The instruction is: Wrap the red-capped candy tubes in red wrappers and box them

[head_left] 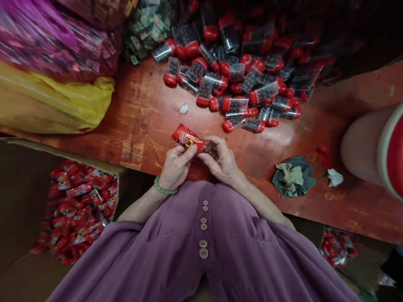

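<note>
A red printed sleeve [185, 135] with a yellow mark is pinched by my left hand [176, 165], thumb on top. My right hand [223, 162] grips a clear tube of dark balls [211, 149] at the sleeve's right end. The two items meet; how far the tube sits inside the sleeve I cannot tell. My right fingers hide the tube's far end. Both hands are just over the table's near edge. Beyond them lies a heap of clear tubes with red caps [235, 104], many showing dark balls inside.
Red-wrapped pieces [83, 201] fill a cardboard box at lower left; more red pieces [338, 246] lie at lower right. Yellow [78, 100] and pink bags [88, 50] stand left, green packets [147, 29] behind. Crumpled cloth [292, 176] and a pale bucket [362, 142] are right on the red table [138, 113].
</note>
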### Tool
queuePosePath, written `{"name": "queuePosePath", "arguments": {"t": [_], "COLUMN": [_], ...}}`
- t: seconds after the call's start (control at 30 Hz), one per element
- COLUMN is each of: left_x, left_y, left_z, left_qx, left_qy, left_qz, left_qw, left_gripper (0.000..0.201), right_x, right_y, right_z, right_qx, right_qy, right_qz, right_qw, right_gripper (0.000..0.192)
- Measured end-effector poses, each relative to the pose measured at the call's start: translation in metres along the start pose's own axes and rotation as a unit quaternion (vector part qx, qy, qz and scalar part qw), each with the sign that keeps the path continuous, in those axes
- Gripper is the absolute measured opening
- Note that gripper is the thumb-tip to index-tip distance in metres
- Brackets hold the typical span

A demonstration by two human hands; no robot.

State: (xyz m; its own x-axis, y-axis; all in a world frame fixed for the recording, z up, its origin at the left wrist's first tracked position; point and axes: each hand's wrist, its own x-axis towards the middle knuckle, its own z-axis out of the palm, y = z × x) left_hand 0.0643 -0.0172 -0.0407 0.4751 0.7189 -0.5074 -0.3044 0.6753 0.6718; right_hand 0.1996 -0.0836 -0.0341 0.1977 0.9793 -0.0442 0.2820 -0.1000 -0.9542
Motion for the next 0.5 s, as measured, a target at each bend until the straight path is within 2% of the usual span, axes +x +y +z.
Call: {"name": "queuePosePath", "arguments": {"t": [0.07,0.2,0.3,0.4,0.5], "left_x": [0.004,0.008,0.009,0.009,0.012], "left_y": [0.000,-0.001,-0.002,-0.002,-0.004], "left_z": [-0.001,-0.004,-0.001,0.003,0.003], "left_qx": [-0.008,-0.009,-0.004,-0.001,0.015], "left_qy": [0.014,0.036,0.056,0.054,0.053], "left_qz": [0.017,0.043,0.073,0.094,0.116], "left_qw": [1.000,0.998,0.996,0.994,0.992], "left_gripper": [0.032,0.034,0.034,0.035,0.035], "right_x": [-0.001,-0.004,-0.005,-0.002,0.003], "right_y": [0.001,0.003,0.003,0.002,0.001], "right_z": [-0.001,-0.003,-0.001,0.001,0.001], "right_qx": [0.057,0.142,0.098,0.026,0.083], "right_qy": [-0.023,-0.021,0.018,0.046,0.033], "right_qz": [0.035,0.084,0.052,0.005,0.037], "right_qw": [0.997,0.986,0.994,0.999,0.995], "right_gripper": [0.041,0.030,0.025,0.023,0.025]}}
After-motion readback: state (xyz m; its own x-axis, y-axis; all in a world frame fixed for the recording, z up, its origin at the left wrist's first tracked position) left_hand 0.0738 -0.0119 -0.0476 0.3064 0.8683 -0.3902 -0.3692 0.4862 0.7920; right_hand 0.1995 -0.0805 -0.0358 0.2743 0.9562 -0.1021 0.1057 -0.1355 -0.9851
